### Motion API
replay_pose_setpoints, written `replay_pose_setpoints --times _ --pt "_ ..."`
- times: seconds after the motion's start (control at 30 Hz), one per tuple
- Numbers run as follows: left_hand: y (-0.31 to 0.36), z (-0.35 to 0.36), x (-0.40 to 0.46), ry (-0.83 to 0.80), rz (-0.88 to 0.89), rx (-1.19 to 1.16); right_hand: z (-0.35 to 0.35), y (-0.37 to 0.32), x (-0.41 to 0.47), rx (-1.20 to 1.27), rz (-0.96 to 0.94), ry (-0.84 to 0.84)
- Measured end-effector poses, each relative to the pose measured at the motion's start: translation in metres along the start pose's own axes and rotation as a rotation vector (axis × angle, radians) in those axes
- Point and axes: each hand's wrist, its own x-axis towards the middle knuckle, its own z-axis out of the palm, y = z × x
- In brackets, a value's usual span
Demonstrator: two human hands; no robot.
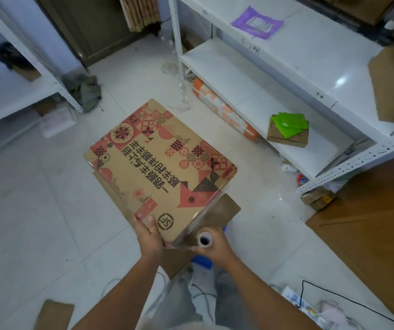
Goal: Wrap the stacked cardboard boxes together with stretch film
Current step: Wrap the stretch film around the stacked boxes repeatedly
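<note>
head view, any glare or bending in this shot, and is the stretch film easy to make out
Head view: wide-angle distortion bows the white shelf rack; a bright glare spot sits on its top shelf; the stretch film shows only as a faint sheen between the printed cardboard box and the roll in the right hand; the left hand looks sharp.

Open tiled floor [24, 186] is lying left of the stacked cardboard boxes [160, 160], leaving passage there. The white shelving unit [274, 75] is closing off the right side, and an orange-patterned roll [224, 110] is narrowing the gap between them.
</note>
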Motion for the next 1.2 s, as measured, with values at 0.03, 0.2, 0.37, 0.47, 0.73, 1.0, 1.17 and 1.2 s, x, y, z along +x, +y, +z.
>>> replay_pose_setpoints --times 0.03,0.2,0.37,0.47,0.73,1.0,1.17,1.2 --pt "-0.004 0.0 0.001 0.01 -0.003 0.004 -0.003 0.001 0.002 0.018 0.01 -0.054" --pt "-0.022 -0.002 0.01 0.013 -0.003 0.003 -0.02 0.001 0.013 -0.049 0.031 -0.329" --pt "-0.017 -0.002 0.006 0.016 -0.02 -0.061 -0.038 0.002 0.026 -0.142 -0.05 -0.507" --pt "-0.017 -0.002 0.007 0.019 -0.034 -0.074 -0.042 -0.005 0.034 -0.282 -0.142 -0.548" --pt "-0.016 0.0 0.008 -0.005 -0.059 -0.065 -0.062 -0.018 0.041 -0.298 0.016 -0.407" --pt "-0.022 -0.005 0.009 -0.004 -0.065 -0.097 -0.042 -0.036 0.03 -0.161 0.384 0.066" --pt "-0.024 -0.007 0.011 -0.013 -0.04 -0.116 -0.037 -0.031 0.018 0.231 0.358 0.003" --pt "-0.026 -0.007 0.011 -0.016 -0.044 -0.114 -0.038 -0.03 0.015 0.286 0.362 -0.051"
